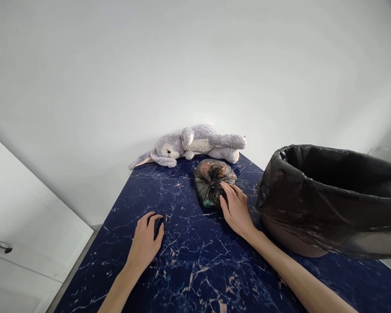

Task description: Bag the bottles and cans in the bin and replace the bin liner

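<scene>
A small tied-up black plastic bag [211, 179] with coloured contents lies on the dark blue marbled table [189, 278]. My right hand [236, 208] rests against its near side, fingers stretched out and touching it. My left hand [146, 243] lies on the table to the left, fingers curled over a small dark object [158, 226] that I cannot make out.
A bin lined with a black bag [329, 195] stands open at the right, close to my right forearm. A grey plush rabbit [192, 145] lies at the table's far edge against the white wall. White cabinet doors with a dark handle [0, 244] are at the left.
</scene>
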Tool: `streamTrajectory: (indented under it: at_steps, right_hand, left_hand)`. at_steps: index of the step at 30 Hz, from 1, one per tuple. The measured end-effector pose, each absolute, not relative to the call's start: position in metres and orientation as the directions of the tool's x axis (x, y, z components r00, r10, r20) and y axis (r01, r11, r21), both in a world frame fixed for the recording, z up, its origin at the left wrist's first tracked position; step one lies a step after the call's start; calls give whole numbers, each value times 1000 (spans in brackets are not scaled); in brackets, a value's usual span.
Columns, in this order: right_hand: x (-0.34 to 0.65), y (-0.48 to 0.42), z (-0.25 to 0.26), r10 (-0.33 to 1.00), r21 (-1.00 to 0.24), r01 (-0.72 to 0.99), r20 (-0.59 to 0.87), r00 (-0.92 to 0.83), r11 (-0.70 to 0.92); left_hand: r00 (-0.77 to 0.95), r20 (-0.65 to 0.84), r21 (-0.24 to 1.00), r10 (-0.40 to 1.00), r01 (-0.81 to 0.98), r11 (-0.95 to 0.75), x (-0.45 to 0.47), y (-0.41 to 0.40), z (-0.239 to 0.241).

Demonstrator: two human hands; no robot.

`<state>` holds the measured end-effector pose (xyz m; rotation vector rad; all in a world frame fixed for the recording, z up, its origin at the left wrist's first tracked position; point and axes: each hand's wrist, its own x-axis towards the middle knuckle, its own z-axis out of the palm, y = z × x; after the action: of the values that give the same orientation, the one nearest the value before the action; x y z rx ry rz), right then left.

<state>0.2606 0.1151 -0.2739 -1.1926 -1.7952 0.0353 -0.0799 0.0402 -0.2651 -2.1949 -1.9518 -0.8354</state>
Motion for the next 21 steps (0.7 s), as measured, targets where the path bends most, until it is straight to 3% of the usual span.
streamTrajectory:
  at_steps: [9,15,21]
  right_hand:
    - [256,105,-267,747,-545,573,636,-194,613]
    - [241,82,-256,752,-673,338,599,-275,658]
    - [233,63,-252,734,-712,219,579,-354,667]
  left_hand:
    - [171,515,222,840,920,-323,-57,28,-247]
    - [307,608,164,732,853,-495,-5,16,-236]
    - [312,583,232,750,821,-522,35,29,-235]
